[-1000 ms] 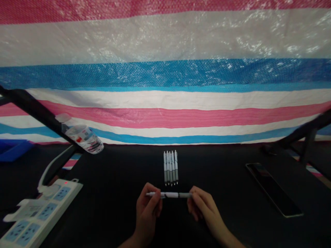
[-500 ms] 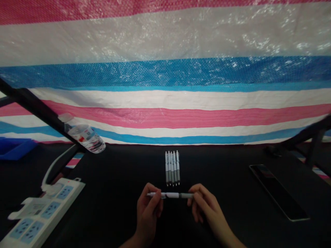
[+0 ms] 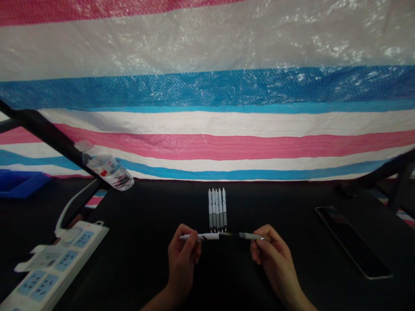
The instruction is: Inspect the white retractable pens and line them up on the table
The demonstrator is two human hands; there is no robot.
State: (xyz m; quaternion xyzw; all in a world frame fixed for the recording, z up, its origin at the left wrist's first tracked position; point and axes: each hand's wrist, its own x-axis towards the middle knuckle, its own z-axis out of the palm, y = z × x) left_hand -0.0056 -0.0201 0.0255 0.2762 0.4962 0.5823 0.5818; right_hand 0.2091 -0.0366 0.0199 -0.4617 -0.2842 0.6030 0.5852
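Observation:
A pen is in two parts between my hands, above the black table. My left hand (image 3: 184, 248) pinches the white pen barrel (image 3: 209, 236), which lies level and points right. In my right hand (image 3: 270, 248) is the grey pen grip (image 3: 249, 236), held between thumb and fingers. A thin dark refill (image 3: 230, 234) spans the gap from the grip to the barrel's open end; whether its tip is still inside the barrel I cannot tell. Just beyond my hands lies a row of several white pens (image 3: 217, 209) with grey grips, side by side, tips toward me.
On the left lies a white power strip (image 3: 73, 259) with a plug and cable. A water bottle (image 3: 112, 170) leans near a black frame bar. A phone (image 3: 353, 242) lies at right on the black table (image 3: 275, 203). A blue tray (image 3: 22, 183) sits far left; striped sheeting hangs behind.
The pen has come apart: my right hand has moved right with the grey grip, exposing the dark refill. My left hand keeps the white barrel. The view has shifted slightly.

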